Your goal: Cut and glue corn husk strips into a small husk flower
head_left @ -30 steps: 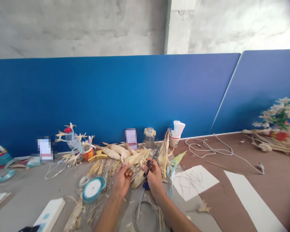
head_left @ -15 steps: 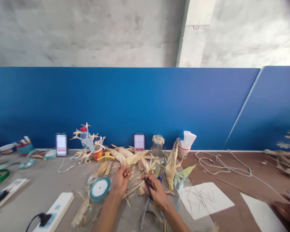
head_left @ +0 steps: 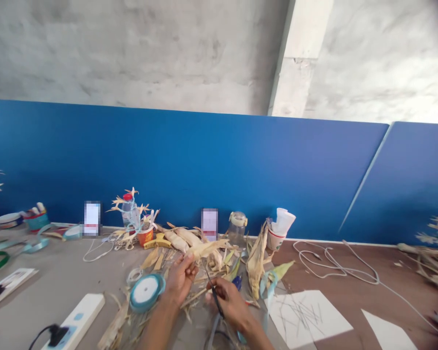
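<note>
Pinched in the fingertips of my left hand (head_left: pixel 183 278) is a pale dried corn husk (head_left: pixel 209 248), its long end pointing right. My right hand (head_left: pixel 230 302) is closed on black-handled scissors (head_left: pixel 216 300), the thin blades pointing up and left just below the husk. Blades and husk look apart, though blur makes this hard to tell. More dried husks (head_left: pixel 180 238) and loose scraps lie behind and under both hands. A teal ribbon spool (head_left: pixel 146 290) rests left of my left forearm. Beyond my right hand stands a bundle of husks (head_left: pixel 256 265).
At the back stand a phone (head_left: pixel 209 224), a clear jar (head_left: pixel 237 227), a paper cup (head_left: pixel 276 238) and a bottle with husk flowers (head_left: pixel 129 214). A power strip (head_left: pixel 78 321) lies left. To the right are white paper (head_left: pixel 306 316) with thin dark sticks and a white cable (head_left: pixel 336 262).
The camera view has tilted slightly. My right hand with the scissors has come a little left and lower, nearer my left hand. My left hand keeps its pinch on the husk.
</note>
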A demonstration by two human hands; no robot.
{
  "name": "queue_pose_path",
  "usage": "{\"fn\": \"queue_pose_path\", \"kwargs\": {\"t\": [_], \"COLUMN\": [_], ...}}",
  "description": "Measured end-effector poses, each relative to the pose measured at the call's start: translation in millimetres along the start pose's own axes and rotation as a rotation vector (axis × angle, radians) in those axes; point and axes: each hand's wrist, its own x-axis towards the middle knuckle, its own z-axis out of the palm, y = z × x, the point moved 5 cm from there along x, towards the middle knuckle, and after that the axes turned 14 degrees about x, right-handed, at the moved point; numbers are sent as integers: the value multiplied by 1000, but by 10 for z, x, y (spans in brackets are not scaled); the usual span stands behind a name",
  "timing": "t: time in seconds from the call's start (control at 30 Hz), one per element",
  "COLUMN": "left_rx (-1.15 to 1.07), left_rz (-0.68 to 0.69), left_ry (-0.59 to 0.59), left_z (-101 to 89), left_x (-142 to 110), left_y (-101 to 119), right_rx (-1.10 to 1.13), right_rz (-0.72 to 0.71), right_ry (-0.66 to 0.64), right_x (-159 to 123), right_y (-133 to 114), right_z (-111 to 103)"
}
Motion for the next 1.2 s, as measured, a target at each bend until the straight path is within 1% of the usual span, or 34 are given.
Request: {"fn": "queue_pose_path", "kwargs": {"t": [0.1,0.23,0.33,0.5,0.63,0.83,0.93,1.07,1.2], "left_rx": [20,10,9,34,59,77,66,42,5], "left_rz": [-58,-93,-89,-77,-83,-101,-111,-119,-132], "left_ry": [-19,-26,-32,-54,-40,-52,-38,-47,-55], "left_z": [37,51,37,20,34,65,57,49,21], "left_x": [-27,-39,-22,2,-15,-31,-28,-16,8], "left_y": [-71,-130,-145,-143,-145,-160,-162,-165,-176], "right_rx": [45,81,94,77,71,103,102,92,68], "right_rz": [-16,-55,-46,-40,-39,-42,-44,-44,-54], "right_ry": [13,35,44,61,50,68,76,90,70], "right_x": [24,58,76,82,87,114,121,123,129], "right_y": [37,92,123,98,102,162,172,174,184], "right_z": [-26,-77,-95,-94,-84,-97,-99,-109,-119]}}
